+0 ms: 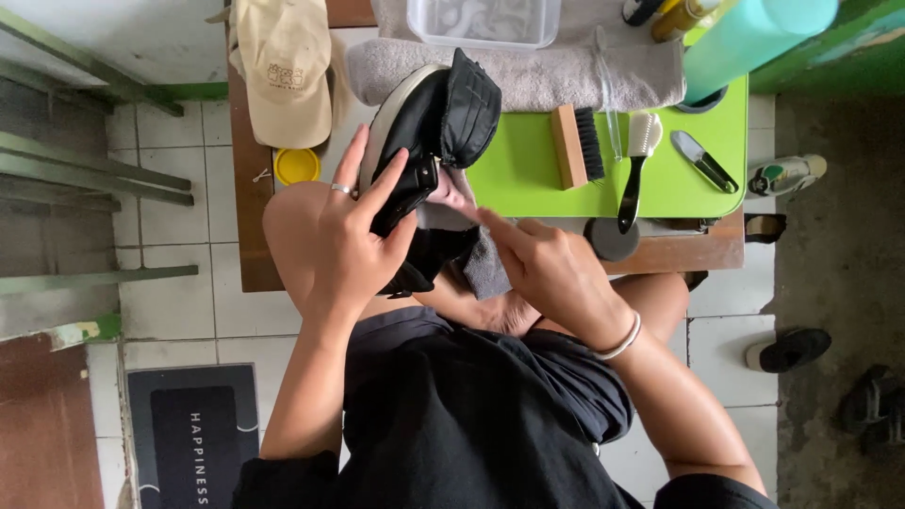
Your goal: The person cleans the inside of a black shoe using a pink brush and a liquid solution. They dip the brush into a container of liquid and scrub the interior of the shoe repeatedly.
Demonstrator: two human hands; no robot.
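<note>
A black shoe (429,141) with a pale sole is held up over the lap, at the near edge of the counter (698,253). It is gripped by the left hand (353,240), fingers spread and wrapped round its side. A grey cloth (481,259) is pressed against the shoe by the right hand (551,269), fingers curled into the cloth, forefinger extended. On the green mat (514,174) are seen a wooden brush (577,146), a black-handled brush (636,170) and a small tool (704,160). A beige cap (283,71) lies at the left.

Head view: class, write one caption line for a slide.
Left hand holds a black shoe while right hand presses a grey cloth against it.
</note>
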